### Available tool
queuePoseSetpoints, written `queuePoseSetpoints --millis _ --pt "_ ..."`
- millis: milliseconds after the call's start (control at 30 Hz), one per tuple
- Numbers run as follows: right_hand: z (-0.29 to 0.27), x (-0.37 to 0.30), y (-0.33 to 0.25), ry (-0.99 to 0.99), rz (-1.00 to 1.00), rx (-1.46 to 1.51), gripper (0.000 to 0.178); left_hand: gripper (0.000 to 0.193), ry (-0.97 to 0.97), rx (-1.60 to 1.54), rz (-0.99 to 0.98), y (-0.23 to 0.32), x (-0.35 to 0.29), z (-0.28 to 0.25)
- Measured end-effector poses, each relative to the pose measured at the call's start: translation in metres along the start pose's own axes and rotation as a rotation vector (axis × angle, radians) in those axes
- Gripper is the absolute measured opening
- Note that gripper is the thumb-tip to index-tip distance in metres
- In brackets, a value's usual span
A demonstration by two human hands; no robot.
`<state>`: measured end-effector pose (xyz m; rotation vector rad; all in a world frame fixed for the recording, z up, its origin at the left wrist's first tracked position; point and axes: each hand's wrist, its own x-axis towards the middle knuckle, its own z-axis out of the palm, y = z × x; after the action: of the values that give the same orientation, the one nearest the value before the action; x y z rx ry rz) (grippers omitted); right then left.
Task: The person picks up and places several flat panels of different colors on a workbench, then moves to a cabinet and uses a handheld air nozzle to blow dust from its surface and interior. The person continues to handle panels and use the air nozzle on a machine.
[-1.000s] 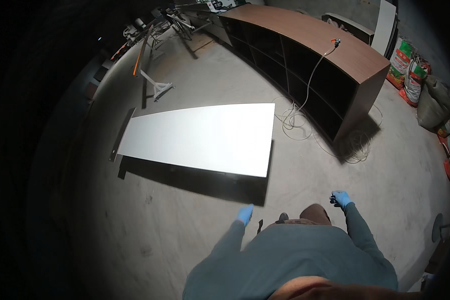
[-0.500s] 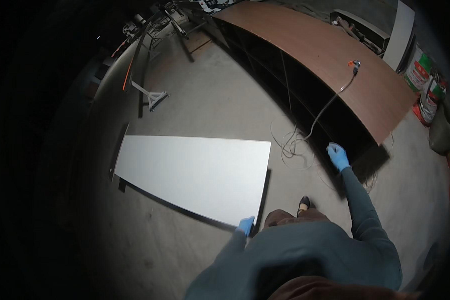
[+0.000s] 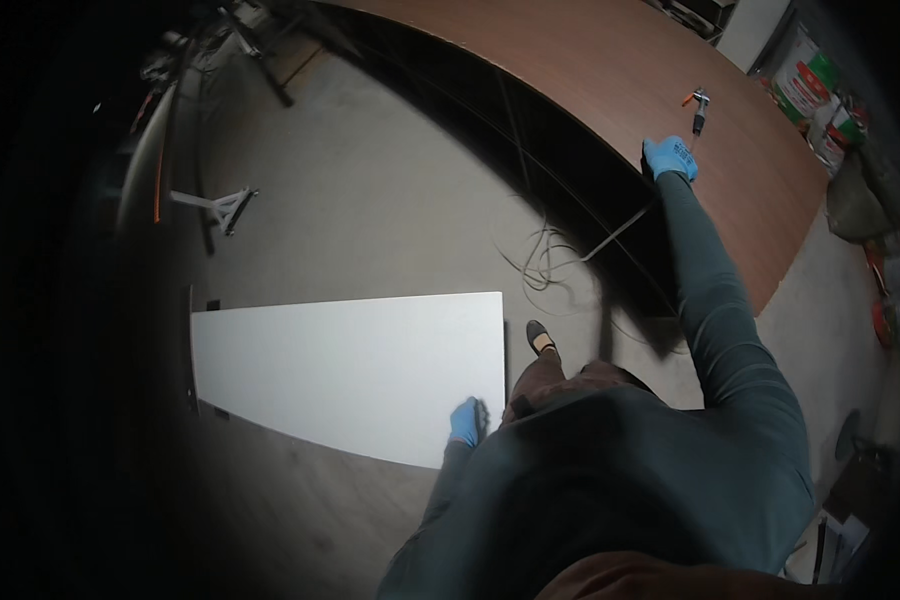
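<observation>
My left hand (image 3: 464,421), in a blue glove, hangs over the near right part of a long pale panel (image 3: 350,365). Its fingers are curled together, and I see nothing in them. My right hand (image 3: 670,158), gloved alike, reaches to the near edge of a brown wooden top (image 3: 730,200) on a large dark open-fronted unit. Its fingers look bunched; whatever they may hold is hidden. Just beyond it lies an air blow gun (image 3: 699,112) with an orange part. The gun's hose (image 3: 615,236) passes beneath my right hand and forearm.
Loops of hose (image 3: 540,265) lie on the concrete floor before the unit. A white metal stand foot (image 3: 228,210) is at the left. Printed sacks (image 3: 805,80) stand at the far right. My shoe (image 3: 540,337) is between panel and unit.
My right hand has moved up and forward from beside the unit to its top edge, near the blow gun. My left hand has left the panel's near corner. My view has shifted.
</observation>
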<state>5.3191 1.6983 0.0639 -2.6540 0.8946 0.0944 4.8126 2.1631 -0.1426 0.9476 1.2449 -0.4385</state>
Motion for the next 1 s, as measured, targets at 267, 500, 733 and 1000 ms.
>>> queuePoseSetpoints --millis 267,500,733,1000 --pt "-0.013 0.044 0.010 0.204 0.221 0.037 0.044 0.020 -0.106 0.456 0.352 0.158 0.070 0.043" --pt "0.008 0.062 -0.014 0.018 0.124 0.345 0.033 0.026 -0.029 0.322 -0.005 0.153 0.081 0.070" --pt "0.124 -0.088 -0.069 -0.360 -0.451 0.887 0.023 0.030 -0.185 0.137 -0.052 0.127 0.083 0.107" --pt "0.243 -0.070 -0.051 -0.760 -0.303 0.416 0.034 0.020 -0.129 0.415 0.204 0.129 0.070 0.107"
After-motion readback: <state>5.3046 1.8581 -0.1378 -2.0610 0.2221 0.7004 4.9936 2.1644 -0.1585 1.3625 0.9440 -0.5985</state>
